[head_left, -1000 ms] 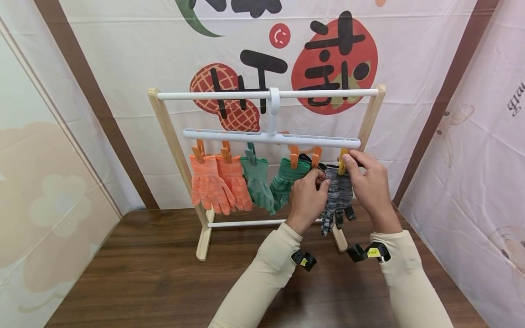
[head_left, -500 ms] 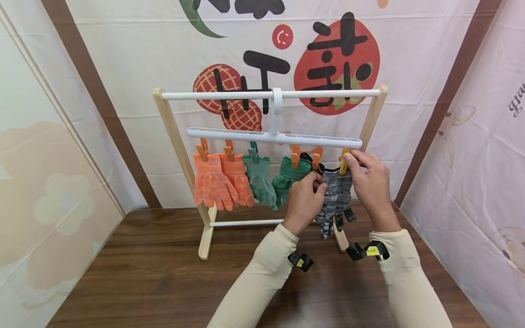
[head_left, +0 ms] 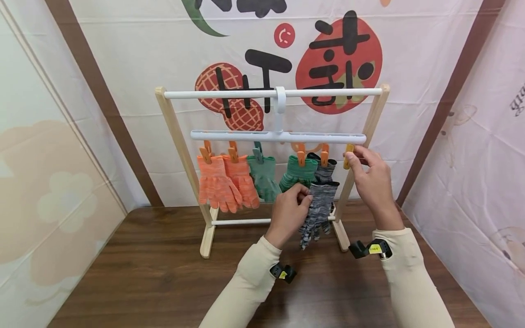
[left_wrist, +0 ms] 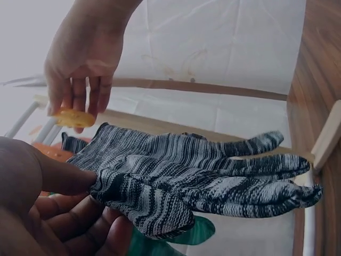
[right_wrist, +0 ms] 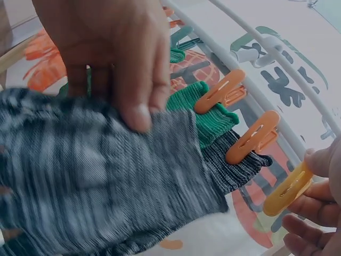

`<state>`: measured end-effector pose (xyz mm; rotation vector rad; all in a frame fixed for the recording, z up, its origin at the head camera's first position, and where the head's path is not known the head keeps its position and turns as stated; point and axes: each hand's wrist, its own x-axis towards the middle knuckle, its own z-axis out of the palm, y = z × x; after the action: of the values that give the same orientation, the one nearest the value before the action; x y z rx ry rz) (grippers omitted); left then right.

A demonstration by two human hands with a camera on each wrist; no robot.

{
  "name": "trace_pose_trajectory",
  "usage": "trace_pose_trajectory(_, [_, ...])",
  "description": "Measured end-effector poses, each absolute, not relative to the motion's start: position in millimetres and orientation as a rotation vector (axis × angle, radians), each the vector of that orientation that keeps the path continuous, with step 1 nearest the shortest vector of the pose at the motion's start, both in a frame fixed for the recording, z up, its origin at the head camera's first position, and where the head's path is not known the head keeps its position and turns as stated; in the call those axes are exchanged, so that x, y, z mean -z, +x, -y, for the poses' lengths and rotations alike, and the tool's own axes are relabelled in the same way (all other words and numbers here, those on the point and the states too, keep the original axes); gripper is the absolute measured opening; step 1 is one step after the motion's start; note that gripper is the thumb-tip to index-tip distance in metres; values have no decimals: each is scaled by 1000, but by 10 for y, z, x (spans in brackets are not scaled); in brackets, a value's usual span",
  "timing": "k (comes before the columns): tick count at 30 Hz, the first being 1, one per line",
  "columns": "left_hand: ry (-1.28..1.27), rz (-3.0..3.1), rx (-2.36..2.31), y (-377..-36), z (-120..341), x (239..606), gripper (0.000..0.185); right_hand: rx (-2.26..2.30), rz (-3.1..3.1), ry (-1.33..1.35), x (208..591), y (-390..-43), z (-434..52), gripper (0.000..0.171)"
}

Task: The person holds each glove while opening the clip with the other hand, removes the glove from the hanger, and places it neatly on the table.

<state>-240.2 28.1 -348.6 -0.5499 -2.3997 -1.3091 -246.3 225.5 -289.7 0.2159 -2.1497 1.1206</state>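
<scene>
My left hand [head_left: 288,212] pinches a black-and-grey knit glove [head_left: 321,202] by its side, just below the cuff. The glove hangs fingers down, apart from the yellow clip. At the right end of the white hanger bar [head_left: 242,135], my right hand [head_left: 373,182] holds the yellow clothespin [head_left: 348,157] between thumb and fingers, with no cloth in it. Behind the held glove, a second black-and-grey glove [right_wrist: 234,165] hangs from an orange clothespin [right_wrist: 253,137]. Beside it a green glove [head_left: 298,169] hangs from another orange clothespin [head_left: 301,155].
Two orange gloves [head_left: 217,184] and a lighter green glove [head_left: 264,177] hang clipped on the bar's left half. The hanger hooks over the white top rod [head_left: 229,94] of a wooden stand [head_left: 172,123] on a brown table [head_left: 164,273]. A printed cloth backs it.
The black-and-grey glove has come out of the yellow clothespin and moved left and down with my left hand. My right hand stays at the clothespin.
</scene>
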Motion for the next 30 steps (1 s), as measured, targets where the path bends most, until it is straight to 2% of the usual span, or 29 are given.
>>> trace_pose_trajectory(15, [-542,2398,1404,-2170,199,3617,7,-1182,2124,242,2938,-2483,-2248,44])
trace_pose_trajectory(30, [-418,2467,1489,-2003,749,3820,7,-1224,2140,209,2931,-2515,-2239,47])
